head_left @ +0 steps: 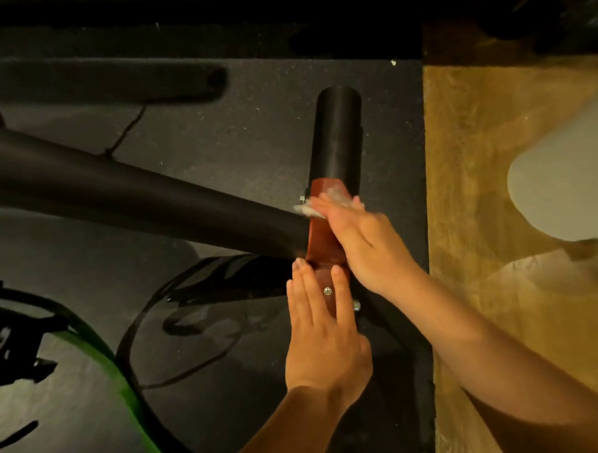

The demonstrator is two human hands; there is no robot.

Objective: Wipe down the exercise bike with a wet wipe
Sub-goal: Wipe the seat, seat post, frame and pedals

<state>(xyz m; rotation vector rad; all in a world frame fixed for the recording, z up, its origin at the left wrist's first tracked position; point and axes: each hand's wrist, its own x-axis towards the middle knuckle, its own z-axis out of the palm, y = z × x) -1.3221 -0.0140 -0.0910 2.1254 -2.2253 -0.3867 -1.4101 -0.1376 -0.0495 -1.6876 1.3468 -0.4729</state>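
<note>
1. Two bare hands work at the bike's base. The right hand (pixel 362 242) lies nearly flat, fingers extended, pressing a crumpled white wet wipe (pixel 321 201) onto the reddish-brown curved bracket (pixel 319 241); it pins the wipe by pressure, not by a closed grip.
2. The left hand (pixel 324 330) rests open, fingers spread along the bracket's lower half beside one silver screw (pixel 327 291), holding nothing, probably steadying the frame against the rubbing.
3. One thick black frame tube (pixel 137 198) meets the bracket from the left; one black crossbar tube (pixel 336 135) runs beyond it.
4. Beneath lie one dark speckled rubber mat (pixel 227 120) and, rightward, tan wooden flooring (pixel 482 165).
</note>
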